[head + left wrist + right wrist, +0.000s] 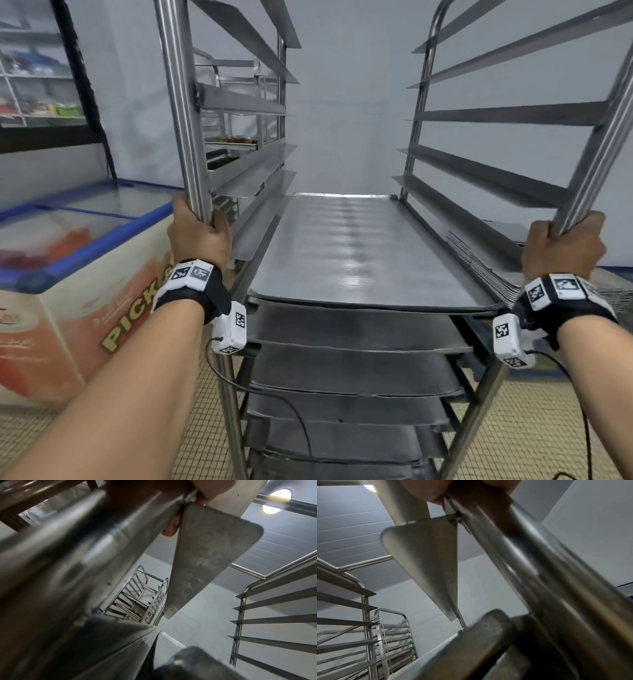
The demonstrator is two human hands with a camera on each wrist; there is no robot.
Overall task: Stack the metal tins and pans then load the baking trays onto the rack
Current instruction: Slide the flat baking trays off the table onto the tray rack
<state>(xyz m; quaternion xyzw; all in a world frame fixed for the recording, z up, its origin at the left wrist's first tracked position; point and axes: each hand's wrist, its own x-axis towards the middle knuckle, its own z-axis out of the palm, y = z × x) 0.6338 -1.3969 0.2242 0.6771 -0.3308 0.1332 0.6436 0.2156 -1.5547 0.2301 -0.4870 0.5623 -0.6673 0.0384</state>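
Note:
A tall steel tray rack (507,113) stands right in front of me. My left hand (200,233) grips its near left upright (181,113). On the other side my right hand (565,245) grips the near right upright (596,161). Several flat metal baking trays sit on the lower runners, the top one (356,253) at wrist height, with darker ones (352,373) below. The runners above are bare. In the left wrist view the upright (77,550) fills the frame, blurred. The right wrist view shows the upright (530,555) and a runner (428,561) from below.
A chest freezer (68,274) with a blue-framed glass lid stands close on the left. A second rack (239,130) holding trays with food is behind on the left. A stack of flat trays (489,263) lies to the right. The floor (534,428) has small tan tiles.

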